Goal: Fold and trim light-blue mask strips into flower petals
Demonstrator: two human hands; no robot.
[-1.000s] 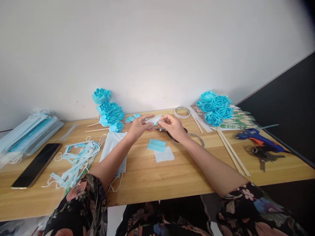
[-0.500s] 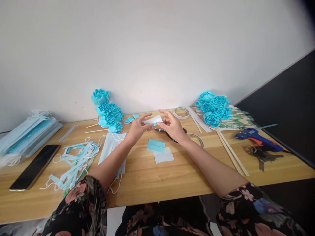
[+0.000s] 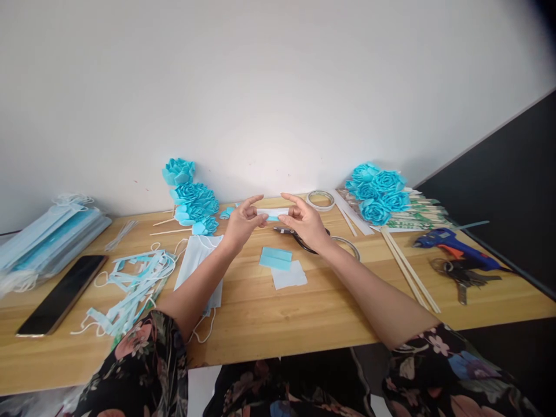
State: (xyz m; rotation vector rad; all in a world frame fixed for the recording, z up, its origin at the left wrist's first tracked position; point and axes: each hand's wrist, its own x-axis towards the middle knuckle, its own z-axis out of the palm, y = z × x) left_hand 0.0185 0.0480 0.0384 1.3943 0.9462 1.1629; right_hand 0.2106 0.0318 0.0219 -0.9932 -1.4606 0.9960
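Observation:
Between my hands a small piece of mask fabric (image 3: 273,213), white with a light-blue strip along its lower edge, is stretched level above the table. My left hand (image 3: 244,225) pinches its left end between thumb and fingers, and my right hand (image 3: 307,223) pinches the right end the same way; both index fingers stick out. Below lie a folded blue fabric piece (image 3: 275,258) and a white fabric square (image 3: 292,275) partly under it. Scissors (image 3: 299,238) lie beneath my right hand, partly covered by it.
Blue fabric flowers stand at the back left (image 3: 194,201) and back right (image 3: 377,192). Tape rolls (image 3: 320,200), wooden sticks (image 3: 410,269), a glue gun (image 3: 456,246) and keys (image 3: 463,281) lie rightward. Leftward are a phone (image 3: 61,295), masks (image 3: 56,234), cut strips (image 3: 130,289) and one mask (image 3: 191,263).
The white piece in my hands has gone from tilted and raised to a flat, narrow level band. My hands have barely shifted, and the things on the table lie as before.

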